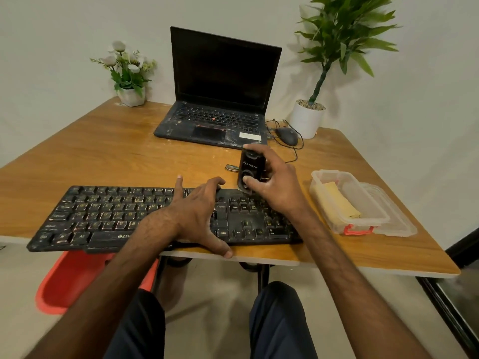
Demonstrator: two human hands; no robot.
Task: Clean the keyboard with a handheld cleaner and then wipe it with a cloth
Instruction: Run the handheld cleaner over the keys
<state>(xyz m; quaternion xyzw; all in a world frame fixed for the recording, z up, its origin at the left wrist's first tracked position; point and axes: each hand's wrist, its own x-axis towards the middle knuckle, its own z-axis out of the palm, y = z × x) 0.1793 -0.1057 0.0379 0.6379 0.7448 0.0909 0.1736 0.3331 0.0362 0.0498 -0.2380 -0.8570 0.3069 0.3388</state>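
A dusty black keyboard [103, 216] lies along the near edge of the wooden table [108, 156], its left end jutting past the edge. My left hand [199, 213] rests spread over the keyboard's middle, thumb at the front edge and fingers at the back edge. My right hand [274, 185] grips a small black handheld cleaner [249, 169], held upright with its lower end at the keyboard's upper right keys. A folded yellow cloth [339, 203] lies in a clear plastic box [363, 224] at the right.
An open black laptop [220, 99] stands at the back, with a wired mouse [286, 136] to its right. A white flower pot [132, 95] and a tall potted plant [308, 120] stand in the back corners. A red bin [67, 283] sits under the table.
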